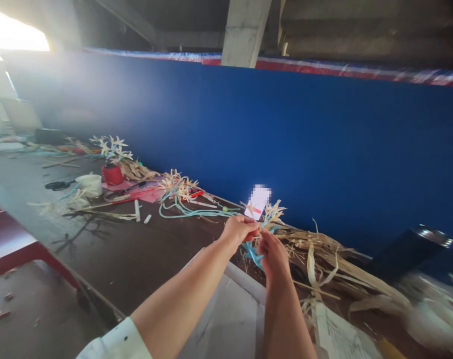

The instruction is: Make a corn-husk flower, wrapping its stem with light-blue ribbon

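Straw strip [260, 231] in pinch of both hands [236, 232] [276, 253] over brown table [132, 252], blue partition [324, 139] behind

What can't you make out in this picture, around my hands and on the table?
In the head view:
What lies between the left hand and right hand: too small, partly hidden by the hands.
Contents of the white panel: pixelated.
The pale shape at lower right: blurred.
Full shape of the red furniture: cut off by the left edge.
Far end of the table: details lost in glare.
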A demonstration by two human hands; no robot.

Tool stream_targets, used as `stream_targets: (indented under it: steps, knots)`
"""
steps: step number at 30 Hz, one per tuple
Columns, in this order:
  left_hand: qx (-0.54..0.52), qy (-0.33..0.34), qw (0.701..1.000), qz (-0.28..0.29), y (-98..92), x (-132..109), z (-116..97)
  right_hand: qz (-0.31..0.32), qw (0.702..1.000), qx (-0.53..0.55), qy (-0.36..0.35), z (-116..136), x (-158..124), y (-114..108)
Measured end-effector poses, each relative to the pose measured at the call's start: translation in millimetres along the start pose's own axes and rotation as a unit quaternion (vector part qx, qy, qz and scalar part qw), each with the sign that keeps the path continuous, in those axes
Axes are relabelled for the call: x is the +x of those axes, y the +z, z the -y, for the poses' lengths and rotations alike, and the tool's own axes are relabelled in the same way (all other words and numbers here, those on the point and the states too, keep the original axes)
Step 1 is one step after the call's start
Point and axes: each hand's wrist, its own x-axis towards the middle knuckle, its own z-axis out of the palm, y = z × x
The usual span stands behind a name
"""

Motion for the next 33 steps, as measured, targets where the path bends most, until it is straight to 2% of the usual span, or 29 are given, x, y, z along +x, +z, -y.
stream_targets:
  steps: [3,8,11,21,28,33]
  knots:
    - [-0.012,0.008,1.000,-0.010,-0.4,-1.1,12.7,0.010,1.000,0.012,0.002,2.8,-2.1,1.8]
    - [0.000,0.085,0.996,-0.015,-0.7,6.7,27.4,0.003,1.000,0.025,0.015,6.8,-5.0,5.5]
    - [0.012,0.102,0.994,-0.022,-2.5,12.7,33.0,0.002,0.999,0.029,0.015,8.4,-6.7,7.9]
    - [0.039,0.118,0.991,-0.052,-5.3,18.3,31.4,0.011,1.000,0.008,0.020,8.6,-7.4,8.7]
    - [-0.024,0.113,0.993,-0.003,-4.2,21.5,32.1,0.009,0.999,0.026,0.025,6.5,-4.9,6.1]
    - [0.025,0.152,0.988,-0.007,-3.4,22.7,35.4,0.004,0.999,0.018,0.031,6.4,-4.5,5.6]
